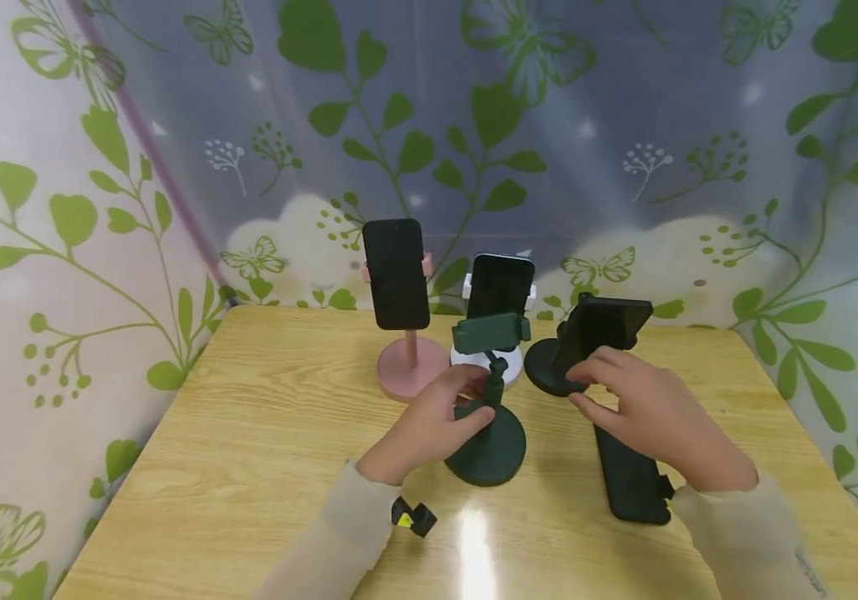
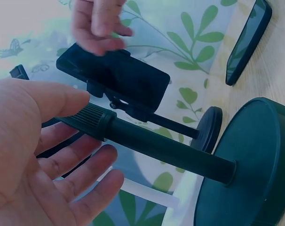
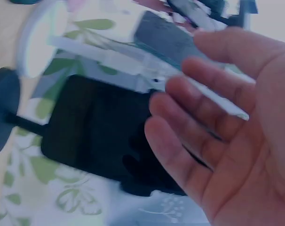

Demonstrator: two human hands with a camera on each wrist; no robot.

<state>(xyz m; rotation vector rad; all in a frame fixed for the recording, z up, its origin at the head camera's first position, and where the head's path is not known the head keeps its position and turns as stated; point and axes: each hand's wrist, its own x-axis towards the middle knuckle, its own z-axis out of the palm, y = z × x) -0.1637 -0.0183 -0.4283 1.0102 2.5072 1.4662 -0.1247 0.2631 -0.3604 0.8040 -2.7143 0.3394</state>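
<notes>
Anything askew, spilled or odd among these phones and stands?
The phone on the black stand leans at a slant; those on the pink stand and white stand look more upright. The green stand holds no phone, while a loose phone lies on the table. I see no spill or damage.

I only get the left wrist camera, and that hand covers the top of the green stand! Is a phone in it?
Observer: No. The head view shows the dark green stand with no phone in its holder.
Operator: What about the white stand?
Observer: That white stand does hold a phone with a dark screen, partly hidden behind the green holder.
Operator: Am I missing any stand completely?
Observer: Yes, a pink stand, to the left of the white one, with its own black phone held nearly upright.
</notes>
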